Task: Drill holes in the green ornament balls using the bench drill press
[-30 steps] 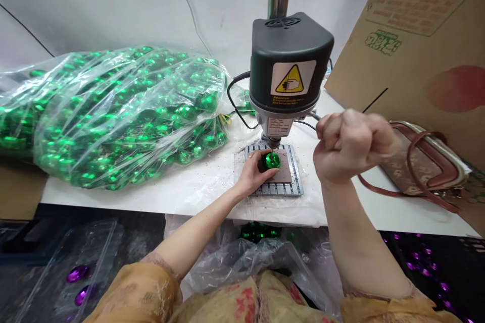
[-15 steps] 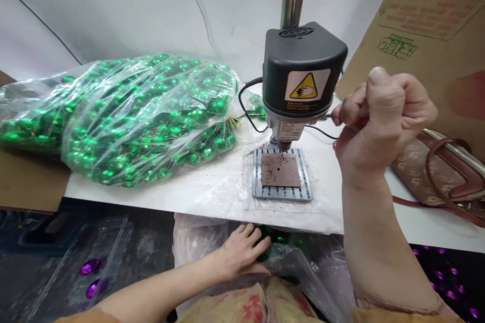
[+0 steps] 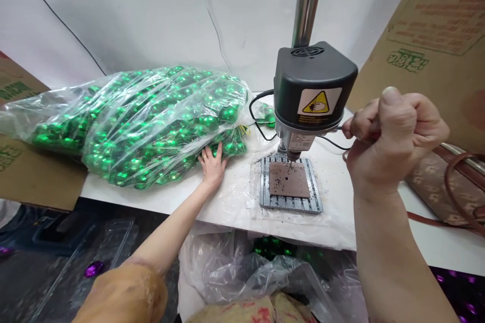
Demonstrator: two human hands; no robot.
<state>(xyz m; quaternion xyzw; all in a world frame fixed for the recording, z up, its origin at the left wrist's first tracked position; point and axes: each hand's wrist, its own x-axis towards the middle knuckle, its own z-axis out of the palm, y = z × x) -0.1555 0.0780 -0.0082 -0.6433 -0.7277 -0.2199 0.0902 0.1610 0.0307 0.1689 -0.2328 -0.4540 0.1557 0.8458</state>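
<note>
My left hand (image 3: 212,167) rests with fingers spread against the near right edge of a clear plastic bag (image 3: 151,126) full of shiny green faceted beads. Its fingertips touch the green pieces there. My right hand (image 3: 396,136) is closed in a fist around the lever (image 3: 344,129) at the right side of a small drill press (image 3: 316,91), thumb on top. Below the chuck, a brown square board (image 3: 289,186) lies on the slotted metal base plate (image 3: 291,204). The board has a small hole and dark shavings scattered over it.
A cardboard box (image 3: 413,25) stands at the right behind a patterned bag (image 3: 441,181) with a brown strap. Another box flap (image 3: 41,171) is at the left. Below the table edge lies a plastic bag (image 3: 242,272) with green pieces. A purple piece (image 3: 93,269) lies lower left.
My left hand has moved from the plastic bag below the table edge up to the green beads on the table. My right hand stays on the lever. The view has shifted slightly.
</note>
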